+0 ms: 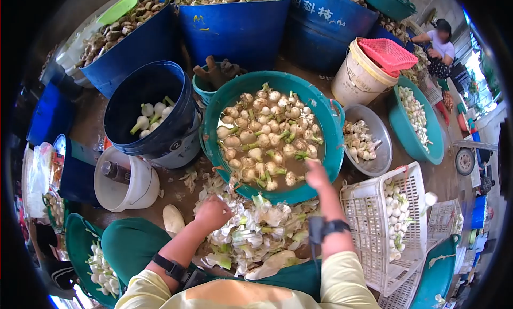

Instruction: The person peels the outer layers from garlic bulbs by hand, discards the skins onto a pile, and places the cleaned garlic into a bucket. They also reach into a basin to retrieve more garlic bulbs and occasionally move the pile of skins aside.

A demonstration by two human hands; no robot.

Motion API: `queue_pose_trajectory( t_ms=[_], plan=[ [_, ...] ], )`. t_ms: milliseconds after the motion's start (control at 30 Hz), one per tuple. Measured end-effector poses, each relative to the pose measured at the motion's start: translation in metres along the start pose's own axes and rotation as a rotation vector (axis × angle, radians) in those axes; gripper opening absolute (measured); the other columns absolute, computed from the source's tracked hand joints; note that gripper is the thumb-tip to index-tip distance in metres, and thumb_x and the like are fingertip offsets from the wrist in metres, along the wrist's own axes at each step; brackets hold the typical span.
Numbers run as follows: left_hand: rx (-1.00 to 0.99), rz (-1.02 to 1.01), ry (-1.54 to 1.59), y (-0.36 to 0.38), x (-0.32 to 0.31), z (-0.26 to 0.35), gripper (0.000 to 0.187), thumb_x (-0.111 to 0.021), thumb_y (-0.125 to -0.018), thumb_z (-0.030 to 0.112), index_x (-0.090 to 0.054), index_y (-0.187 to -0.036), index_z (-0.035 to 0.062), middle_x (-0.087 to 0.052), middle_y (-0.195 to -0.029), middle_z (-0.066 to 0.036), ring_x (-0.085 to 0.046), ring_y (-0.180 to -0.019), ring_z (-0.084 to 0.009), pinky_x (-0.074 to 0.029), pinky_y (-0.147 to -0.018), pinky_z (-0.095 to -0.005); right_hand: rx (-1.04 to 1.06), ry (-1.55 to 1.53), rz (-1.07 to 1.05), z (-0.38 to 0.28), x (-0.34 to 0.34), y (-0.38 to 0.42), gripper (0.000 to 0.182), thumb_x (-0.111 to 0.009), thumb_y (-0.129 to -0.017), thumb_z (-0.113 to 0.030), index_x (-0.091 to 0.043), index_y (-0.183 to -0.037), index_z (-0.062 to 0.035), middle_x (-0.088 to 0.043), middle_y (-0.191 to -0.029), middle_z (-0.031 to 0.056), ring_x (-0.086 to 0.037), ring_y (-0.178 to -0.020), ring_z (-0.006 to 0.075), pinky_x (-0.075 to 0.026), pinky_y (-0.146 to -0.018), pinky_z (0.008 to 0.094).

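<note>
Bulbs with short green stems (262,141) float in brownish water inside a wide green tub (332,149). My right hand (316,174) is over the tub's near right rim, its fingertips at the stem of a bulb; whether it grips that stem is unclear. Above the heap of peeled skins (256,223) is my left hand (214,212), fingers curled together, and what they hold, if anything, is too small to make out. Left of the tub, a dark blue bucket (187,103) contains a few cleaned white bulbs (155,115).
A white bucket (144,186) stands at the left. On the right are a metal bowl (386,149) with bulbs, a white crate (363,218), a green basin (398,119) and a cream bucket (355,76). Large blue tubs (235,34) line the back. Another person (441,44) sits far right.
</note>
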State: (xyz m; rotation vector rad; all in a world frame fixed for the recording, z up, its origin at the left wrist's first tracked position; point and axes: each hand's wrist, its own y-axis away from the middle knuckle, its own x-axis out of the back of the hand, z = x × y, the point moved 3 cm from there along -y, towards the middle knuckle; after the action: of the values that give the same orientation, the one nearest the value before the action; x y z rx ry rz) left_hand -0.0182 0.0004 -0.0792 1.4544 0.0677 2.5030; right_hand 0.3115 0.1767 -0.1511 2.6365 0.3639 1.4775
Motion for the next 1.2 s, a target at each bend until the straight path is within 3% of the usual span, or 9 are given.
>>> queue_pose_trajectory(
  t_ms=[100, 300, 500, 567, 767, 867, 933, 1067, 1200],
  plan=[
    [0.270, -0.214, 0.035, -0.002, 0.020, 0.020, 0.026, -0.056, -0.078, 0.032, -0.064, -0.093, 0.0129, -0.062, -0.085, -0.015, -0.056, -0.090, -0.0308, -0.043, -0.081, -0.0396, -0.232, 0.600, -0.550, -0.020, -0.048, 0.006, 0.053, -0.043, -0.082, -0.017, -0.033, -0.133, -0.0166, -0.027, -0.140, 0.0097, -0.019, -0.130, 0.0308, -0.017, -0.104, 0.0503],
    [0.124, -0.277, 0.071, -0.002, 0.017, 0.014, 0.077, -0.069, -0.069, 0.038, -0.031, -0.133, 0.0165, -0.033, -0.132, -0.018, -0.037, -0.119, -0.0358, -0.035, -0.096, -0.0402, -0.046, -0.049, -0.434, -0.083, -0.021, 0.038, 0.035, -0.058, -0.078, -0.033, -0.061, -0.090, -0.0002, -0.063, -0.085, 0.0161, -0.061, -0.080, 0.0273, -0.045, -0.071, 0.0354],
    [-0.275, 0.246, 0.508, -0.015, 0.047, 0.064, 0.063, -0.073, -0.065, 0.015, -0.043, -0.120, 0.0097, -0.042, -0.120, -0.017, -0.042, -0.113, -0.0355, -0.037, -0.093, -0.0411, 0.129, -0.732, -0.236, -0.180, 0.007, 0.110, 0.025, -0.067, -0.072, -0.016, -0.057, -0.088, -0.0018, -0.060, -0.077, 0.0056, -0.055, -0.064, 0.0137, -0.045, -0.058, 0.0272],
    [-0.309, 0.339, 0.475, -0.011, 0.046, 0.065, 0.058, -0.073, -0.064, 0.011, -0.045, -0.115, 0.0096, -0.044, -0.117, -0.016, -0.044, -0.110, -0.0349, -0.038, -0.091, -0.0410, -0.182, -1.481, -0.248, -0.198, -0.001, 0.125, 0.020, -0.062, -0.072, -0.010, -0.053, -0.089, -0.0038, -0.053, -0.072, -0.0008, -0.046, -0.055, 0.0066, -0.038, -0.049, 0.0214],
    [-0.421, 0.475, 0.238, 0.012, 0.048, 0.070, 0.048, -0.072, -0.062, 0.006, -0.050, -0.105, 0.0103, -0.047, -0.109, -0.012, -0.049, -0.100, -0.0298, -0.044, -0.080, -0.0379, -0.259, -1.483, -0.155, -0.202, -0.020, 0.143, 0.018, -0.046, -0.071, -0.001, -0.050, -0.088, -0.0057, -0.046, -0.067, -0.0020, -0.038, -0.048, 0.0049, -0.029, -0.040, 0.0198],
    [-0.228, 0.296, 0.613, 0.020, 0.044, 0.073, 0.045, -0.074, -0.062, 0.008, -0.051, -0.101, 0.0097, -0.050, -0.102, -0.011, -0.050, -0.097, -0.0268, -0.043, -0.080, -0.0356, -0.288, -1.478, -0.185, -0.192, -0.015, 0.155, 0.014, -0.050, -0.072, -0.004, -0.053, -0.085, -0.0066, -0.047, -0.067, -0.0037, -0.037, -0.046, 0.0035, -0.027, -0.042, 0.0181],
    [0.098, -0.039, 1.508, 0.020, 0.024, 0.067, 0.049, -0.076, -0.063, 0.012, -0.051, -0.105, 0.0109, -0.049, -0.102, -0.009, -0.051, -0.092, -0.0225, -0.046, -0.074, -0.0293, -0.301, -1.583, -0.386, -0.186, -0.019, 0.159, 0.012, -0.051, -0.074, -0.006, -0.055, -0.085, -0.0071, -0.050, -0.068, -0.0028, -0.039, -0.048, 0.0046, -0.029, -0.043, 0.0195],
    [-0.251, 0.226, 0.447, 0.027, 0.045, 0.075, 0.061, -0.077, -0.064, 0.020, -0.042, -0.114, 0.0083, -0.050, -0.098, -0.003, -0.050, -0.085, -0.0100, -0.043, -0.070, -0.0246, -0.340, -1.559, -0.356, -0.192, -0.035, 0.167, 0.015, -0.057, -0.081, -0.014, -0.057, -0.094, -0.0064, -0.057, -0.079, -0.0005, -0.050, -0.064, 0.0083, -0.038, -0.055, 0.0220],
    [0.147, 0.085, 1.294, 0.029, 0.028, 0.058, 0.039, -0.064, -0.077, 0.033, -0.048, -0.104, 0.0091, -0.052, -0.086, -0.003, -0.052, -0.071, -0.0146, -0.043, -0.063, -0.0259, -0.251, -1.553, -0.424, -0.201, -0.022, 0.176, 0.019, -0.058, -0.081, -0.014, -0.058, -0.096, -0.0026, -0.060, -0.088, 0.0030, -0.057, -0.078, 0.0118, -0.045, -0.067, 0.0259]
  ],
)
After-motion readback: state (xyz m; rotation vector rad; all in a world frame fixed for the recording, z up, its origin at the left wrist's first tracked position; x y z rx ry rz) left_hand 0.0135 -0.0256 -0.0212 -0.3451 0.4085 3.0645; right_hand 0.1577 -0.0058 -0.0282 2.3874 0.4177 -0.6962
